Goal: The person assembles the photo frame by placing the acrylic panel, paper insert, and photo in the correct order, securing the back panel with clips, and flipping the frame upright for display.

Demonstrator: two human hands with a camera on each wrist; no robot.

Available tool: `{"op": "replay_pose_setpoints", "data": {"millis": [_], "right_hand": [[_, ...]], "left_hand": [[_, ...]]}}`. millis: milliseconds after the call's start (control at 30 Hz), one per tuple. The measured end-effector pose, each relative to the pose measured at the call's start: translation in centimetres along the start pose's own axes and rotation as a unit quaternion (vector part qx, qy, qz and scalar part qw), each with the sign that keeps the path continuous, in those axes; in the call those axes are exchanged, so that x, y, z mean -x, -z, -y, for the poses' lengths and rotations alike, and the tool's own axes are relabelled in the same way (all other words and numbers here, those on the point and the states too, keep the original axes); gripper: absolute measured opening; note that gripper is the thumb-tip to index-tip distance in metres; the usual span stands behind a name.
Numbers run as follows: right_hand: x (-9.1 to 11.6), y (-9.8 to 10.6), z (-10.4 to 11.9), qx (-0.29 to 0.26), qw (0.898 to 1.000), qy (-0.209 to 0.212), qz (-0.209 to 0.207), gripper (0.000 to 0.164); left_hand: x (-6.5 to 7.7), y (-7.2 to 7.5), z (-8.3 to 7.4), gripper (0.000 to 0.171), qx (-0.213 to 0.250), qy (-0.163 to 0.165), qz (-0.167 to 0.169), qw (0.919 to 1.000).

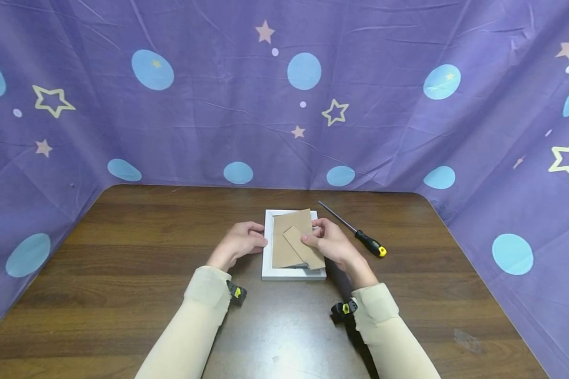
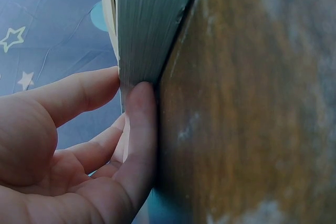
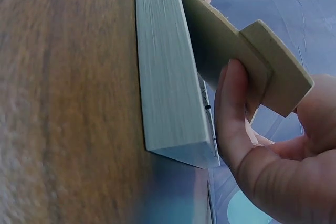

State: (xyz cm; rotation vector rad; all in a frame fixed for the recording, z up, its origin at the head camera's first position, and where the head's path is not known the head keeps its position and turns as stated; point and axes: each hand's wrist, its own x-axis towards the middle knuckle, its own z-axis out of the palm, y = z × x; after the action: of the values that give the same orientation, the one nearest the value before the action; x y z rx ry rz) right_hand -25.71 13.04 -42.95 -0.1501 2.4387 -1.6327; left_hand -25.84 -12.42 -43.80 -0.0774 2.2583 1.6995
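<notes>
A white picture frame (image 1: 267,266) lies on the table. Over it is a brown backing board (image 1: 283,252) with a narrow easel leg (image 1: 298,243) on its face. My right hand (image 1: 334,242) pinches the board by its right side, thumb on the leg and fingers underneath. The right wrist view shows the board (image 3: 220,40) tilted, its near side raised above the frame (image 3: 168,77). My left hand (image 1: 239,242) holds the frame's left side; in the left wrist view its fingertips touch the frame's side wall (image 2: 149,24). What lies beneath the board is mostly hidden.
Right of the frame, a screwdriver (image 1: 367,242) with a black and yellow handle lies slantwise, its tip pointing away. The brown wooden table (image 1: 147,263) ends at a purple curtain (image 1: 246,116) behind and on both sides. A clear patch (image 1: 467,340) marks the table at front right.
</notes>
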Motion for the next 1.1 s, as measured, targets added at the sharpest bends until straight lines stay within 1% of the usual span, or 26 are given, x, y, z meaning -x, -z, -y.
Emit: {"op": "replay_pose_setpoints", "data": {"millis": [367, 500, 700, 900, 1100], "right_hand": [[-0.04, -0.28, -0.04, 0.059, 0.998, 0.007, -0.038, 0.051], [0.0, -0.34, 0.01, 0.094, 0.994, 0.015, -0.052, 0.051], [0.05, -0.47, 0.05, 0.15, 0.986, 0.02, -0.069, 0.052], [0.31, -0.53, 0.43, 0.194, 0.979, 0.021, -0.066, 0.053], [0.46, -0.55, 0.59, 0.208, 0.976, 0.017, -0.057, 0.057]], "left_hand": [[0.12, 0.1, -0.18, 0.051, -0.008, 0.0, -0.004, 1.0], [0.16, 0.07, -0.28, 0.052, -0.006, 0.001, -0.002, 1.0], [0.01, 0.11, -0.12, 0.051, 0.003, 0.003, 0.001, 1.0], [0.1, 0.14, -0.2, 0.052, 0.003, 0.001, 0.002, 1.0], [0.06, 0.13, -0.17, 0.052, 0.004, 0.001, 0.002, 1.0]]}}
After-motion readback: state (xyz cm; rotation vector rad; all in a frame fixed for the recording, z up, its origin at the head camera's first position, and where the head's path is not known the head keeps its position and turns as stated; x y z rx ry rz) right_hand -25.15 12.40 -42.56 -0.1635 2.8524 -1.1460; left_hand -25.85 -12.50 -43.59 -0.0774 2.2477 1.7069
